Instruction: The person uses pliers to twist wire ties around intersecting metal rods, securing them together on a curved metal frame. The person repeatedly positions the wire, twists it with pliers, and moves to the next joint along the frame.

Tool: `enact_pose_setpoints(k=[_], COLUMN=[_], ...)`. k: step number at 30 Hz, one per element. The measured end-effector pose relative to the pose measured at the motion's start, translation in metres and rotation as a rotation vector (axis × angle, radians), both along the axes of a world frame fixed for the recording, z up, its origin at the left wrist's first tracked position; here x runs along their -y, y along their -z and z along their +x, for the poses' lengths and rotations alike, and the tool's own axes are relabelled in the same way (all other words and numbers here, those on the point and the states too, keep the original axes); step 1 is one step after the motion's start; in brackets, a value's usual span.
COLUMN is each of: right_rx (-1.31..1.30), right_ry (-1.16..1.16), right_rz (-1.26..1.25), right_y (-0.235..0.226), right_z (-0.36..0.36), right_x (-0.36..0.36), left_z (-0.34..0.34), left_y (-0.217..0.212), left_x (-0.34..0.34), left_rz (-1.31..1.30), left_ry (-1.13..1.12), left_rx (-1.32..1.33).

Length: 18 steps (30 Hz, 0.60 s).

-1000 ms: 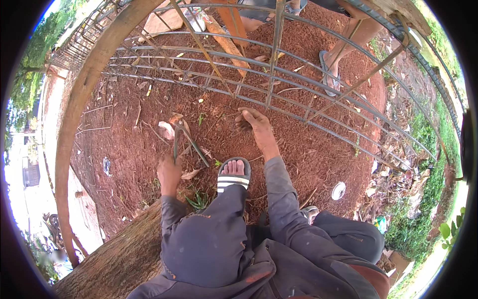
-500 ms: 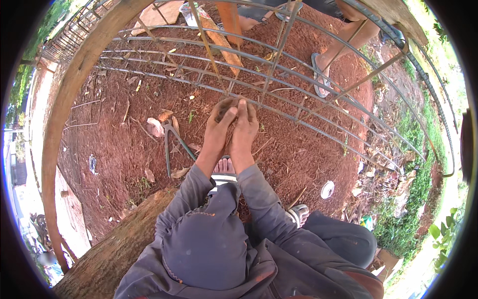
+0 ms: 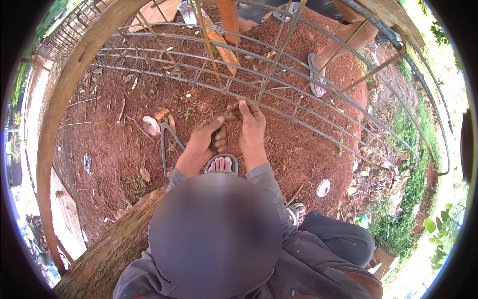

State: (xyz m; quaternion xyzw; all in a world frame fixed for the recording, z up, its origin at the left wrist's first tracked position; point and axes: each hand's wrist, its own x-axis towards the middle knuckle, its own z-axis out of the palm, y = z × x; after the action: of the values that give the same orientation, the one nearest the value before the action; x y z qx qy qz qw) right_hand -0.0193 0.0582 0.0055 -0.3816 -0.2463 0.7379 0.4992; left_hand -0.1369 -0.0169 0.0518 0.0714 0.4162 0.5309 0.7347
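Since the earlier frame our two hands have come apart: the left hand (image 3: 200,143) has drawn back toward us and to the left, while the right hand (image 3: 253,130) stays close to the steel cage (image 3: 272,70). Our left fingers are curled around a dark bundle (image 3: 214,140), too shaded to identify, just above our sandalled foot (image 3: 220,163). Our right fingers are bent with the thumb raised, near the left thumb tip; we cannot tell whether they pinch anything thin.

From here, we judge the bundle to be the first worry. If the left grip loosens, it could slip out and drop on the bare toes below, or get lost in the red soil (image 3: 298,164) and its litter of leaves. Our right knuckles sit just beside the cage's nearest rod (image 3: 294,119), so a quick pull could scrape them, as no glove covers either hand. Pincers (image 3: 164,144) lie splayed on the ground to the left of our left hand; a careless shift of the foot or a blind reach could catch a handle. On the far right, another person's foot (image 3: 317,74) stands by the rods, and a hard knock to the cage might jar that leg.
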Motion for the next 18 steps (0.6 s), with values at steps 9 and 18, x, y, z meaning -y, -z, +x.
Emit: enact_pose_setpoints(k=[9,18], right_rx=[0.768,1.163], right_ry=[-0.397,0.076], right_rz=[0.118,0.676], right_y=[0.006,-0.074], right_z=[0.068,0.098], right_x=[-0.029,-0.066], left_z=[0.039,0.091], left_y=[0.050,0.077], left_x=[-0.007,-0.074], left_rz=[-0.270,-0.063], left_ry=[0.001,-0.127], left_rx=[-0.180,0.152])
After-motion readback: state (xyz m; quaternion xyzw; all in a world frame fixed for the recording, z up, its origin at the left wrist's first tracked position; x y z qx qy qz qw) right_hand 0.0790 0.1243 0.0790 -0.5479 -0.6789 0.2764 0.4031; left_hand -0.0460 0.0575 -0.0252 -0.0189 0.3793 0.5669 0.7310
